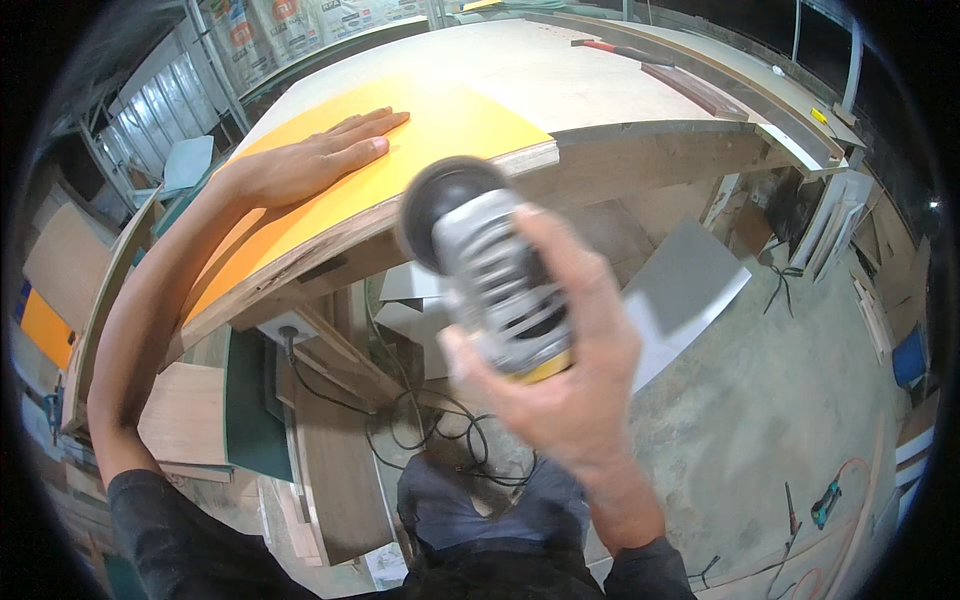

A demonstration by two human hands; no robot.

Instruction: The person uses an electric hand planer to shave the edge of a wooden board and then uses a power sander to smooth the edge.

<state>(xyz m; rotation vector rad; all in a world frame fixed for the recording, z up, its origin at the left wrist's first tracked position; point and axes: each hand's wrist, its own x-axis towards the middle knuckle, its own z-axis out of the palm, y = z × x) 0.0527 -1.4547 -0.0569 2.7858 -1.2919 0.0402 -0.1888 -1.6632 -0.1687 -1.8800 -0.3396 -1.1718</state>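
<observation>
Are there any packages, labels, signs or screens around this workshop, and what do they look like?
Printed sacks or sheeting: hanging at the top behind the workbench, whitish with red and orange square marks.
Small yellow label: on the dark strip along the bench's far right edge, rectangular.
No screens in view.

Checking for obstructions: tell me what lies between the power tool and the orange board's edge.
Head view: nothing; only open air separates the power tool from the orange board.

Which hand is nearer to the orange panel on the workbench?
Left. The left hand lies flat on the orange panel, touching it. The right hand is off the bench, below the panel's edge, gripping a grey power tool.
</observation>
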